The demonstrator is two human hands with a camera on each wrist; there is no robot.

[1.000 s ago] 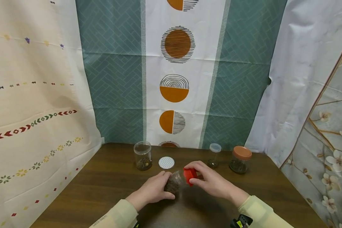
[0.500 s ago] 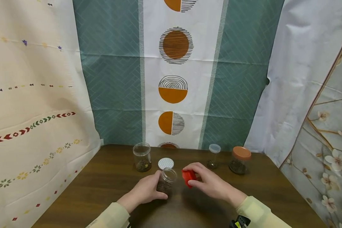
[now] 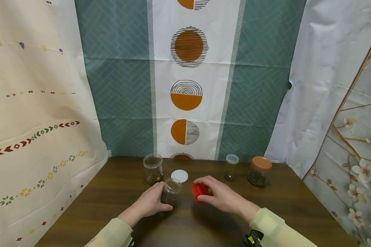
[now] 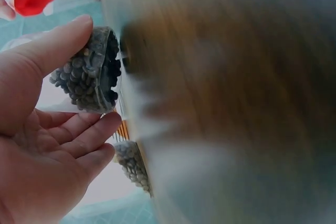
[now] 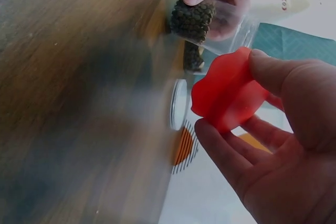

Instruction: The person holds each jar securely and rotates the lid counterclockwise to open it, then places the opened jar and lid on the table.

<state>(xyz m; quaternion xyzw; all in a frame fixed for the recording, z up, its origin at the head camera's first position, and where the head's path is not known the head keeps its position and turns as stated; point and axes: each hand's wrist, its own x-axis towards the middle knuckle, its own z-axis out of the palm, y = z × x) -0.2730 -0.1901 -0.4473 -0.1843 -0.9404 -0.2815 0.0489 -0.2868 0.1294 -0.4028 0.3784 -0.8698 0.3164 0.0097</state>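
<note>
My left hand grips a clear, lidless jar partly filled with dark pellet-like pieces, its thumb and fingers on either side. The jar stands nearly upright low over the table; I cannot tell whether its base touches. To its right, my right hand pinches a red scalloped lid between thumb and fingertips. The lid is tilted on edge and apart from the jar. Behind the held jar lies a white patterned round lid, flat on the table, next to a larger open jar with similar contents.
At the back right of the brown table stand a slim jar with a pale lid and a wider jar with an orange-brown lid, both with dark contents. Cloth hangings enclose the back and both sides.
The tilted jar has turned upright and moved left with my left hand, away from the red lid. My right hand, still holding that lid, has shifted slightly left.
</note>
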